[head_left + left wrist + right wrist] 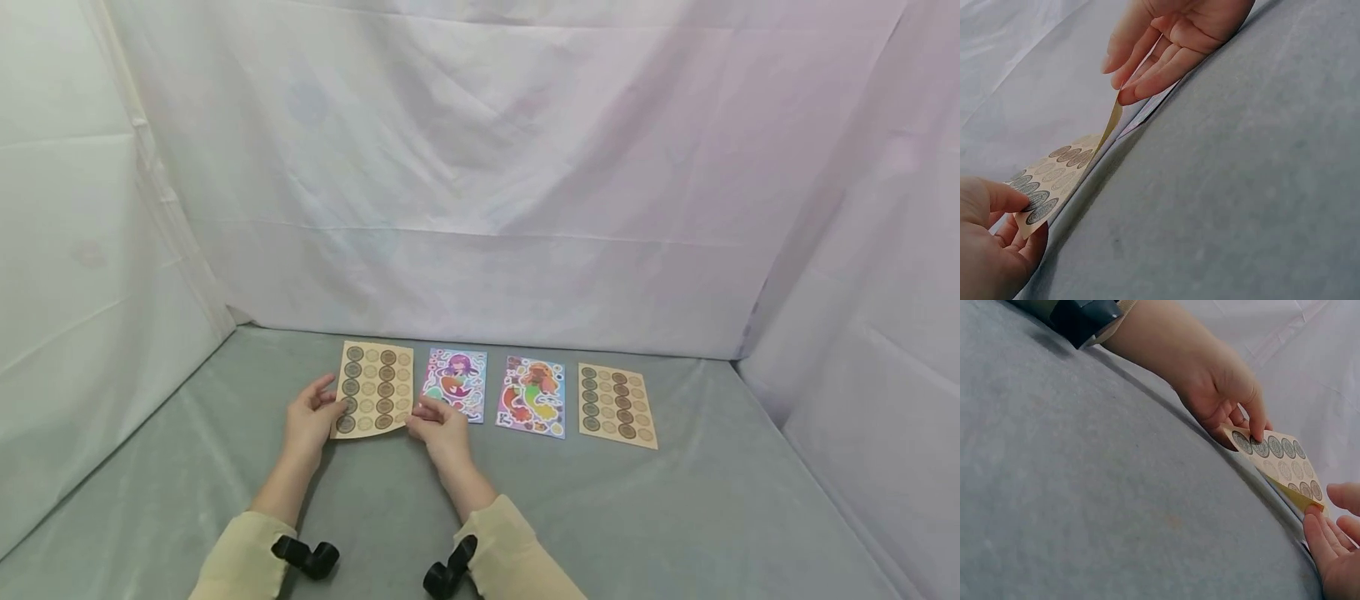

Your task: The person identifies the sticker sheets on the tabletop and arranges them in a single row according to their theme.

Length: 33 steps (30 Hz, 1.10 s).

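Note:
Both hands hold a tan sheet of round stickers [377, 389], with columns of dark and pale circles, at the left end of a row of sheets. My left hand [306, 418] pinches its left edge near the bottom, thumb on the printed face and fingers beneath. At the lower right corner, my right hand [442, 433] has its fingertips, with the yellowish underside [1300, 499] showing beside them. The near edge bows upward toward that corner. Just right of the sheet lies a purple mermaid sticker sheet [457, 379], partly covered by the right hand in the head view.
Farther right lie a rainbow-tailed mermaid sticker sheet [534, 396] and a second tan sheet of round stickers [617, 406]. Grey-green cloth covers the table [675, 517]. White fabric [480, 167] hangs behind and at both sides. Black wrist devices [306, 557] sit at the sleeves.

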### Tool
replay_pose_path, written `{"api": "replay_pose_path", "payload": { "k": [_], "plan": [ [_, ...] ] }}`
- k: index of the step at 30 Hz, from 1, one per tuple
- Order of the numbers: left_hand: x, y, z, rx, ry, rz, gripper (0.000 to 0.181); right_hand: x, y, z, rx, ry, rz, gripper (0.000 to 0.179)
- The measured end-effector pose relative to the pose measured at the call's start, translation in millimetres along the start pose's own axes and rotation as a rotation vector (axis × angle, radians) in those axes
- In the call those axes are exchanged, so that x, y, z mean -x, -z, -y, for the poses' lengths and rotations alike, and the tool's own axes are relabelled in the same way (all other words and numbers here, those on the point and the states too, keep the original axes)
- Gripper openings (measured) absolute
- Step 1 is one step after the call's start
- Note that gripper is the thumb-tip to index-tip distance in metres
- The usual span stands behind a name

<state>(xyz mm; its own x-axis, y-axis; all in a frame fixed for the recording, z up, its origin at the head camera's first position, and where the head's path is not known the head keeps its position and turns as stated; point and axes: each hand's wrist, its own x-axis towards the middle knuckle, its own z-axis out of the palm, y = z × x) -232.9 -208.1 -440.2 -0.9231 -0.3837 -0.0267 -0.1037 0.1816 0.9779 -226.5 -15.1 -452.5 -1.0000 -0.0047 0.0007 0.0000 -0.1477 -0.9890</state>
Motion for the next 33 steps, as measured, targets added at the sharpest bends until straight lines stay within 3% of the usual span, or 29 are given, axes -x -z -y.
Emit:
{"api": "replay_pose_path", "payload": {
  "k": [5,14,26,33],
  "plan": [
    [1.0,0.8,-0.9,0.017,0.014,0.039,0.060,0.6,-1,0,-0.004,-0.017,-0.037,0.045],
    [2.8,5.8,-2.2,0.031,0.015,0.066,0.062,1.8,-2,2,0.048,-0.022,-0.033,0.052],
    [10.4,31.5,-4.4,-0.006,-0.009,0.161,0.060,9.3,-3,7,0.090,-0.024,0.053,0.063],
    [16.3,43.4,-2.9,-0.029,-0.053,0.208,0.059,16.5,-2,10,0.116,-0.031,0.148,0.070]
  ]
}}
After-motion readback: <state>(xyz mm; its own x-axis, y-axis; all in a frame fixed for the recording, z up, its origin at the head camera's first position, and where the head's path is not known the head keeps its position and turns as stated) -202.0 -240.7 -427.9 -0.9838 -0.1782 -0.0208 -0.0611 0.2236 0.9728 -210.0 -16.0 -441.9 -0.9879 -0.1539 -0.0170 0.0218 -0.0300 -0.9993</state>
